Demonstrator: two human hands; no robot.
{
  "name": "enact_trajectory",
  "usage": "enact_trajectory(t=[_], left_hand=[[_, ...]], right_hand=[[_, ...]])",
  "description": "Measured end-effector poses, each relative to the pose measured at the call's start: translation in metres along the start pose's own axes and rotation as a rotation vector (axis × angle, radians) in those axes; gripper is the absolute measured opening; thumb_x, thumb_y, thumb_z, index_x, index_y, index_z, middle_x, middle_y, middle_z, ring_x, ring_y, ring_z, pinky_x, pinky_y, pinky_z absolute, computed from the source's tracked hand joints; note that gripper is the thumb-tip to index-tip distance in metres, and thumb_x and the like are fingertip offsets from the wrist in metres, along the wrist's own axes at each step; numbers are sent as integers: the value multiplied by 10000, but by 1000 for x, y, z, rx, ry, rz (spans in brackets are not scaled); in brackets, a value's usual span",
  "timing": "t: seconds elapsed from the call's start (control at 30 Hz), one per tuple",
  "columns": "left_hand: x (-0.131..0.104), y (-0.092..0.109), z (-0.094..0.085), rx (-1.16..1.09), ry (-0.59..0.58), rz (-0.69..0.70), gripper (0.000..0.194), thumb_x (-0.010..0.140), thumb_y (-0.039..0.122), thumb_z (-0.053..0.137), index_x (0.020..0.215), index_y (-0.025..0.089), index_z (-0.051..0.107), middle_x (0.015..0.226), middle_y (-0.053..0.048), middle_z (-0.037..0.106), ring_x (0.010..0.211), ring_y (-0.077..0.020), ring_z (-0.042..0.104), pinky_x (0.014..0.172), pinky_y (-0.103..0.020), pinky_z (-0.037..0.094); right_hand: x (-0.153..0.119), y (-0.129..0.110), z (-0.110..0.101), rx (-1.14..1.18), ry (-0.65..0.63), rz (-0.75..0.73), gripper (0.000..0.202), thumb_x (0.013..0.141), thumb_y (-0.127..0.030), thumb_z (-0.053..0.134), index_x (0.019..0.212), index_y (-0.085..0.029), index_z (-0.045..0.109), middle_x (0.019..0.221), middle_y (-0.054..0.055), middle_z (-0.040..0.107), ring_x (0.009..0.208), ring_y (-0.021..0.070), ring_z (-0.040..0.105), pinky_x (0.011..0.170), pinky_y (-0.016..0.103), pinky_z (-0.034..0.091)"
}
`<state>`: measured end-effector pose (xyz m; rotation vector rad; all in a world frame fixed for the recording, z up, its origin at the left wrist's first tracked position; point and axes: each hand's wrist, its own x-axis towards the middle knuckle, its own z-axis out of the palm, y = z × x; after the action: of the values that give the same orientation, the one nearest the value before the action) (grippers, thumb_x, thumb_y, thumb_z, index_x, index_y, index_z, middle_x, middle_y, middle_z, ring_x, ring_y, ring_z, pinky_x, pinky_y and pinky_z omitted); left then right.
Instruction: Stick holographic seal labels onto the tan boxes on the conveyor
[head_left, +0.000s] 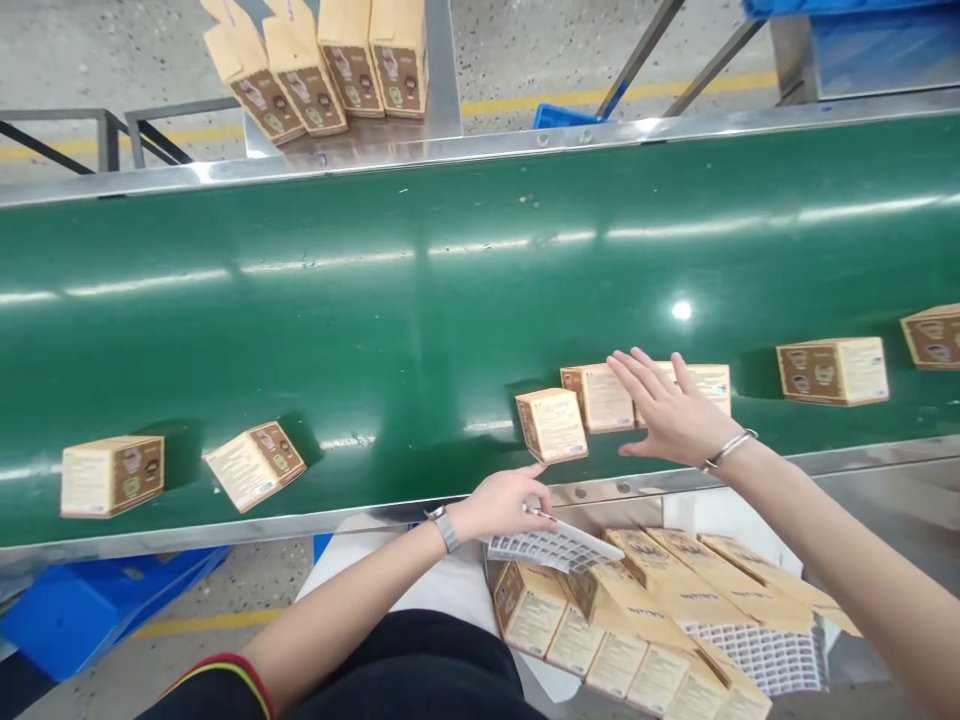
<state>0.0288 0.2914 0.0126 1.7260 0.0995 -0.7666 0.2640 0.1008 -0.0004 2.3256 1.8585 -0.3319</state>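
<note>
My left hand (506,503), a watch on its wrist, grips a sheet of small printed labels (559,548) at the belt's near edge. Its index finger points at the base of a small tan carton (553,427); whether it touches is unclear. Fingers spread, my right hand (671,410) with a bracelet lies over a row of similar cartons (604,397) on the green conveyor belt (360,330). Part of that row is hidden beneath the hand, and another carton's face (705,385) shows to its right.
More cartons stand on the belt at left (112,478) and right (832,372). Below the belt, several cartons (574,635) and flat ones (690,570) lie near another label sheet (757,650). Open-topped cartons (356,80) stand across the belt. A blue bin (97,605) is at lower left.
</note>
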Motion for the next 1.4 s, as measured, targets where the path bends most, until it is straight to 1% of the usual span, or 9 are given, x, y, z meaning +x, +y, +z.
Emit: enact_trajectory(t=[0.13,0.23,0.37,0.53,0.63,0.8,1.2,1.3,1.4], left_hand=[[5,2,-11,-19,43,-6,167,792,348,744,808,185,709,1597,-92,295,759,-140,702,751,-266,474],[0,0,-16,-22,53,22,175,788,354,749,789,183,709,1555,-84,388,742,-123,685,738,-251,463],[-21,-4,-20,-75,57,64,143,793,322,745,765,188,703,1047,-29,745,848,-153,680,699,-207,424],[-59,-10,-37,-214,201,-79,109,779,271,723,752,169,699,726,15,697,697,-121,622,645,-196,404],[-79,-15,-54,-274,337,-186,115,771,265,686,744,155,673,701,11,670,657,-117,582,609,-206,392],[-100,-13,-78,-354,380,-231,39,720,144,594,756,158,596,590,57,554,525,-80,451,504,-193,326],[-94,9,-78,-302,385,-180,127,875,251,543,857,165,635,791,-7,694,710,-136,621,607,-218,436],[-89,3,-76,-263,402,-173,118,881,233,531,888,174,633,841,-18,722,767,-157,655,652,-232,462],[-83,-3,-74,-83,321,-75,88,853,173,552,868,190,637,1211,-45,692,832,-156,663,721,-246,472]], right_hand=[[-5,-1,-2,-7,14,-38,1112,757,-457,640,1544,-88,-52,1424,256,473,1312,418,449,1105,636,264],[-5,-10,2,41,59,-28,1016,781,-383,601,1545,-85,1,1314,232,558,1213,387,538,1112,612,289],[13,-43,5,171,88,10,1023,769,-398,642,1549,-123,39,1311,226,565,1167,399,568,1045,616,389],[67,-110,-11,497,131,37,902,859,-383,616,1553,-194,71,1482,190,439,1278,343,525,993,537,509],[88,-145,-34,672,227,68,581,937,-340,528,1473,-228,335,1445,162,488,1263,305,549,969,499,542],[83,-179,-66,924,273,-7,235,978,-307,503,1167,-204,598,970,77,719,881,207,704,766,362,612],[59,-197,-84,557,475,27,194,949,-132,499,946,-234,663,968,65,729,948,237,672,862,432,517],[55,-193,-74,822,511,205,120,927,-209,560,896,-260,664,1023,61,722,1018,251,664,893,461,522],[65,-182,-50,1161,535,570,134,887,-365,608,845,-244,648,1151,92,684,1075,262,651,902,472,539]])
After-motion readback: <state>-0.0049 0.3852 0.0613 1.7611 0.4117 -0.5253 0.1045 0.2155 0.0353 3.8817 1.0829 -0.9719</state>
